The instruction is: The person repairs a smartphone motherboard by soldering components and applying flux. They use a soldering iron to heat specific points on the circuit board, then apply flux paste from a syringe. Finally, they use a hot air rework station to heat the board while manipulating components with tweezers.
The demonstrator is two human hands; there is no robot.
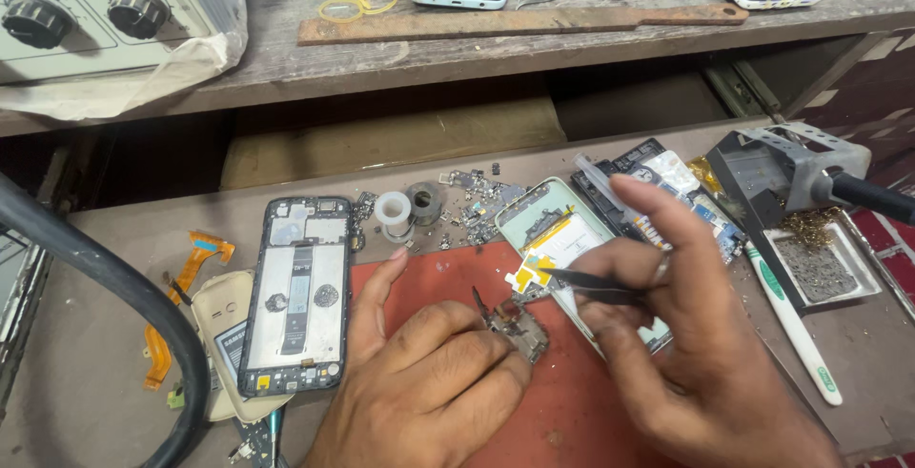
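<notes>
The left hand (434, 373) pinches a small circuit board (519, 323) between fingertips, holding it on the red mat (553, 411). The right hand (686, 335) is closed around dark tweezers (581, 279) (tips toward a yellow tab), just beside an opened phone frame (297, 292).

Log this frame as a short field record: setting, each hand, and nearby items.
Setting: worn grey workbench with a red rubber mat
Left hand: pinches a small dark metal circuit part on the mat
Right hand: grip closed on black tweezers, tips by a yellow flex strip
Nearby: opened black phone frame, white toothbrush
</notes>
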